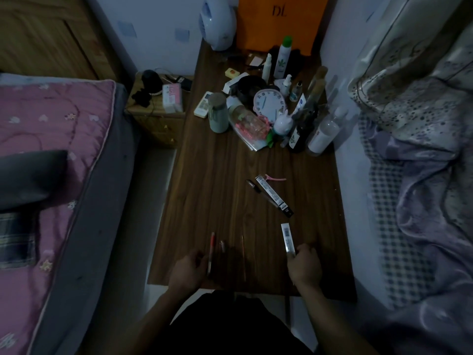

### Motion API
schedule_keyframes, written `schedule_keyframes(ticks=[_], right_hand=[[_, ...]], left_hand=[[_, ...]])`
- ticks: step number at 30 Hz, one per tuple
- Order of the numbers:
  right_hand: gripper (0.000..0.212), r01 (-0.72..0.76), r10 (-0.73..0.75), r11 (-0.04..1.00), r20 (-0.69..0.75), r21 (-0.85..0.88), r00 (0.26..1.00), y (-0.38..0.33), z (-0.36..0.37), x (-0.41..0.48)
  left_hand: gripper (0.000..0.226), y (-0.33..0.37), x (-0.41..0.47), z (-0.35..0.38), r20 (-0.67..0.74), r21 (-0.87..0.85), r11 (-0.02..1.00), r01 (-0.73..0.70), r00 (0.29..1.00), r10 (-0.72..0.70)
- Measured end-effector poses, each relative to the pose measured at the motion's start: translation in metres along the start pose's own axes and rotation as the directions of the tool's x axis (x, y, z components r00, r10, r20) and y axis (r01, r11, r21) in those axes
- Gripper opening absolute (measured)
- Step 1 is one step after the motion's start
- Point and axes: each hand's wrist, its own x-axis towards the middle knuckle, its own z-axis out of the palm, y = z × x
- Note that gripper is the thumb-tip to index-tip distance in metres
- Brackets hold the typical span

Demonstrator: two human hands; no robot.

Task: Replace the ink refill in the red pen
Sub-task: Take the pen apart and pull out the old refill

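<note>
The room is dim and bluish, lit weakly and evenly, with grainy dark patches. The white packet pinched in the right hand shows a pale sheen. Soft shadow pools on the table between that hand and the left hand. Wide-angle distortion bends the pink quilt at the edge, and the far bottles look soft.

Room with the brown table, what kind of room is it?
Probably a bedroom: a bed with a pink quilt on the left, rumpled bedding on the right, and between them a wooden table crowded with bottles and a small clock.
</note>
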Motion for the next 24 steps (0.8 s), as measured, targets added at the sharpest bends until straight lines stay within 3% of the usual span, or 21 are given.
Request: schedule_keyframes(ticks=[5, 15, 19, 24], right_hand=[[0.014, 0.008, -0.006, 1.0, 0.127, -0.01, 0.992, 0.0, -0.002, 0.003], [0.006, -0.1, -0.009, 0.922, 0.279, 0.374, 0.96, 0.002, -0.014, -0.008], [0.008, -0.13, -0.092, 0.829, 0.362, 0.545, 0.928, -0.004, -0.018, -0.028], [0.004, -0.117, -0.223, 0.776, 0.444, 0.62, 0.868, -0.027, -0.021, -0.055]], left_hand=[[0.015, 0.013, -0.019, 0.01, -0.055, -0.029, 0.999, 0.028, 0.998, -0.03], [0.007, 0.033, -0.028, 0.021, 0.039, -0.32, 0.948, 0.01, 0.999, 0.003], [0.009, 0.041, -0.025, 0.024, 0.095, -0.4, 0.916, 0.039, 0.995, -0.001], [0.012, 0.062, -0.017, 0.023, 0.11, -0.419, 0.908, 0.003, 0.993, 0.047]])
